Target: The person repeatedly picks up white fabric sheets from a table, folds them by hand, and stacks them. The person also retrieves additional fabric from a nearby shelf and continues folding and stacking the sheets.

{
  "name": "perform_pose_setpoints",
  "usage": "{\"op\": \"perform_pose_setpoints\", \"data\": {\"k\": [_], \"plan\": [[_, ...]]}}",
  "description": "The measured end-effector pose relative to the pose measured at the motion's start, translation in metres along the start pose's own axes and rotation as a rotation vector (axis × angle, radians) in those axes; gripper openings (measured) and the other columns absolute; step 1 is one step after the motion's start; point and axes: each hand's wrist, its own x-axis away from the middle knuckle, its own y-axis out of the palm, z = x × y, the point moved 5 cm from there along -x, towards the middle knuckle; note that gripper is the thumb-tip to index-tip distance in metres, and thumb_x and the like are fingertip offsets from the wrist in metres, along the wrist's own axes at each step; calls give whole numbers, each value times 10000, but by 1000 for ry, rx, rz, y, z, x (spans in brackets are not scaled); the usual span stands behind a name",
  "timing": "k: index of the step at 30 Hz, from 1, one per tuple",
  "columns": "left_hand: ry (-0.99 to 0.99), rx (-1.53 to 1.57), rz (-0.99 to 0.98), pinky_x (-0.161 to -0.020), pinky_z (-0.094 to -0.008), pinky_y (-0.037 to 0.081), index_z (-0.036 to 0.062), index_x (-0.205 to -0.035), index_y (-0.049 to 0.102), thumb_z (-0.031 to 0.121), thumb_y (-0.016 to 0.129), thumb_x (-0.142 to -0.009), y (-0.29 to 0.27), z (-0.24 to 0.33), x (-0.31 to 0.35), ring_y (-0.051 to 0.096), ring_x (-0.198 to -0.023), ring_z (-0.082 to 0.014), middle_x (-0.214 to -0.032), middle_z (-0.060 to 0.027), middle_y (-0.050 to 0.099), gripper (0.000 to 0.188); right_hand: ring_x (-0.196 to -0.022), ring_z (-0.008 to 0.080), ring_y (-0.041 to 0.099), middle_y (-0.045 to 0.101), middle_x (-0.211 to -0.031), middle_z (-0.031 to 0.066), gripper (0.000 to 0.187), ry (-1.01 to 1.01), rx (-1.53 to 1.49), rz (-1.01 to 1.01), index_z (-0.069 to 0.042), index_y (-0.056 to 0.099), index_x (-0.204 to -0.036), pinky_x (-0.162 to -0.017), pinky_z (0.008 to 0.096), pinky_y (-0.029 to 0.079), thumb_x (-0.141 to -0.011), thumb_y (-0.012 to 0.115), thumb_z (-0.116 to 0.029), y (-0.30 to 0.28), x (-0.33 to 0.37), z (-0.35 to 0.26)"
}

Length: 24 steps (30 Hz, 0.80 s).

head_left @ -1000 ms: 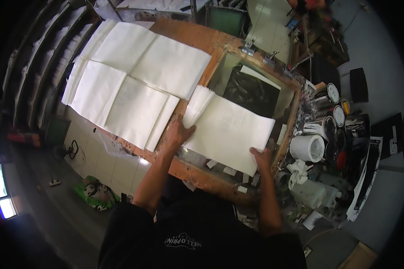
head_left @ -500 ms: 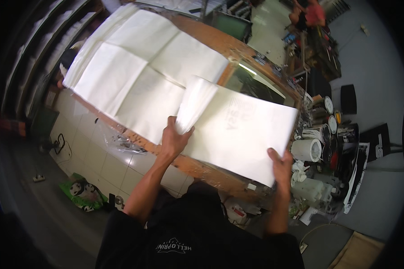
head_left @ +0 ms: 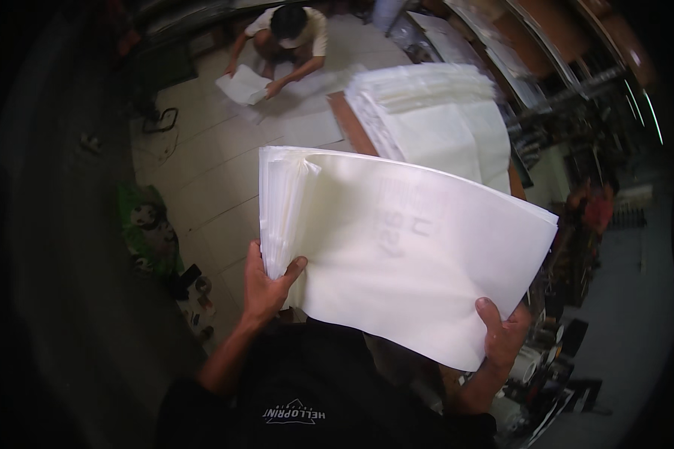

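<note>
A thick stack of white, cloth-like sheets (head_left: 427, 299) is held up in front of my body. Its left end shows many layered, folded edges, and faint grey print shows through the top sheet. My left hand (head_left: 268, 288) is closed on the lower part of that layered end, thumb on top. At the lower right corner my right hand (head_left: 505, 333) grips the stack, thumb on the upper face and fingers mostly hidden beneath. Beyond it, a larger pile of white sheets (head_left: 457, 138) lies on a brown wooden table (head_left: 347, 123).
A person (head_left: 288, 56) squats on the tiled floor at the far left, holding a white sheet (head_left: 243, 85). A green bag with panda pictures (head_left: 148, 221) lies at the left. Shelving (head_left: 562, 37) stands far right; white tubs (head_left: 526, 365) crowd the lower right. Another person (head_left: 597, 209) is at right.
My view has turned left. The stack has come off the table and is raised near me, both hands still on it. The squatting person has come into view.
</note>
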Motion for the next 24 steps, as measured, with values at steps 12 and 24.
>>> {"op": "perform_pose_setpoints", "data": {"k": [12, 24], "plan": [[-37, 47, 368, -770, -320, 495, -16, -1084, 484, 216, 802, -793, -115, 4, -100, 591, -860, -173, -968, -107, 590, 489, -799, 147, 614, 687, -882, 92, 223, -48, -74, -323, 77, 669, -981, -747, 286, 471, -821, 670, -79, 191, -123, -80], [-239, -176, 335, -783, -374, 507, -53, -1069, 498, 283, 786, -768, -151, 63, -266, 625, -848, -241, -959, -198, 633, 536, -860, 154, 606, 669, -957, 103, 304, 36, -124, -527, 79, 617, -1092, -798, 301, 479, -833, 630, -79, 322, -278, -148]]}}
